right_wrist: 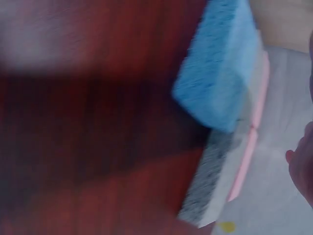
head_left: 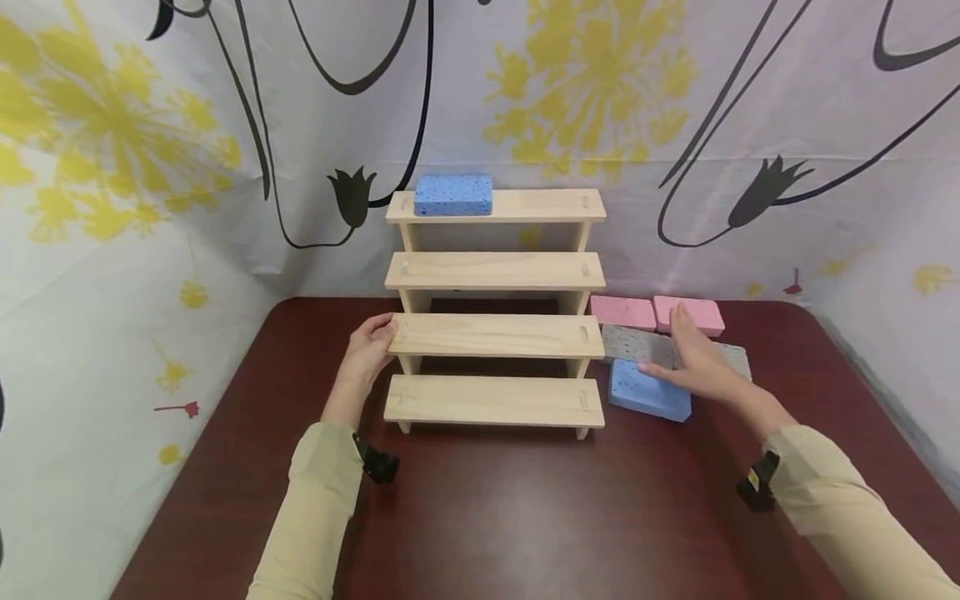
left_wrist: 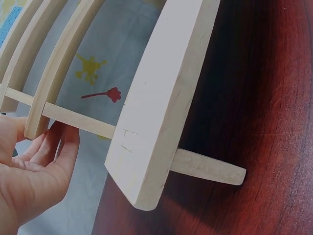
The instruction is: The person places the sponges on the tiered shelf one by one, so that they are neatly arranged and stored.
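A pale wooden stepped rack (head_left: 495, 335) stands on the table. My left hand (head_left: 366, 348) grips the left end of its second step from the bottom; thumb and fingers wrap that end in the left wrist view. On the top step, toward the left, lies a blue sponge (head_left: 453, 196). Right of the rack, my right hand (head_left: 701, 362) reaches over the sponges with fingers extended and thumb spread, holding nothing. Beneath the thumb is another blue sponge (head_left: 648, 398), in front of two grey sponges (head_left: 636, 345), which the hand partly covers. Behind them lie two pink sponges (head_left: 622, 312).
The dark red-brown table (head_left: 480, 517) runs to a patterned white cloth (head_left: 480, 100) at the back and sides. The lowest rack step (head_left: 495, 402) stands nearest to me.
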The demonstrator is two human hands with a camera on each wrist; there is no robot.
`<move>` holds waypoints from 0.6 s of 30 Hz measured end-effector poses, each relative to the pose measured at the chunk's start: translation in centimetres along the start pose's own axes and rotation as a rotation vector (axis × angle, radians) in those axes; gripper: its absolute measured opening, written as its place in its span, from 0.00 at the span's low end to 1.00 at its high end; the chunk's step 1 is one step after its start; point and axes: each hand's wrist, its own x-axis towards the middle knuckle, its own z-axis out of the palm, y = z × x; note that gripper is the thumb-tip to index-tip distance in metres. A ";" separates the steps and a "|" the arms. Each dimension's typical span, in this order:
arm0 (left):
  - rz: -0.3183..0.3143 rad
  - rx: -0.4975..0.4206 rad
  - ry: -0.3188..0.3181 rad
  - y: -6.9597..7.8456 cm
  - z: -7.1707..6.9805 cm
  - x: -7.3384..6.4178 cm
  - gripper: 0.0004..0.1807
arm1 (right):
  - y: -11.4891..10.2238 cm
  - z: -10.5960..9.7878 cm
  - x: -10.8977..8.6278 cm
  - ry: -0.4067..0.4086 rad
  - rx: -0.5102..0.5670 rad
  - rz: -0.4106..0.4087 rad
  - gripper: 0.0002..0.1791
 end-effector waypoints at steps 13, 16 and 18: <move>0.002 -0.012 0.000 0.2 -0.3 0.3 0.25 | 1.4 2.7 -1.8 0.017 -0.118 -0.002 0.51; -0.003 -0.014 -0.005 0.0 -0.1 0.1 0.25 | 1.8 3.1 -2.3 0.010 -0.082 -0.014 0.51; 0.000 -0.015 -0.005 0.0 0.0 0.0 0.24 | 1.9 3.1 -2.5 -0.001 -0.062 -0.033 0.51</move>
